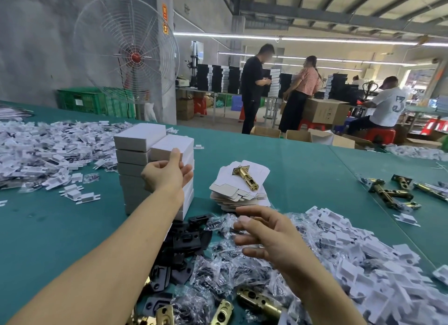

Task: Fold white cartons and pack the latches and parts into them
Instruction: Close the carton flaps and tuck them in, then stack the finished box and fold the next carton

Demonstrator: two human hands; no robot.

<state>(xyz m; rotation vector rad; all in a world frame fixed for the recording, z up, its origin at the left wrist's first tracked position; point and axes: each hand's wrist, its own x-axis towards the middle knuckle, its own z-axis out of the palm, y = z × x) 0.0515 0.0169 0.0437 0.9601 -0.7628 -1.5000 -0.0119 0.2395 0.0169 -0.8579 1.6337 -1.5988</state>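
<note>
Just the head view here. A closed white carton (169, 146) is being settled on top of the right-hand one of two carton stacks (132, 169) on the green table (303, 169). It's being steadied by the left hand (167, 173). The thumb is laid straight up the front face and the fingers are resting fairly straight along the stack's side, so it's being pressed rather than pinched, by the look of it. The right hand (264, 232) is being held above the bagged parts (225, 264), fingers loosely spread, nothing in it. Beside the stacks, a pile of flat cartons (238, 193) is being weighted down by a brass latch (245, 177).

Imo the top carton is sitting a bit skewed, so it's worth being nudged flush with the one underneath before being let go. The stack is tall, and a crooked top layer is asking to be knocked over. Pressure is best being kept light, since thin card dents easily.
</note>
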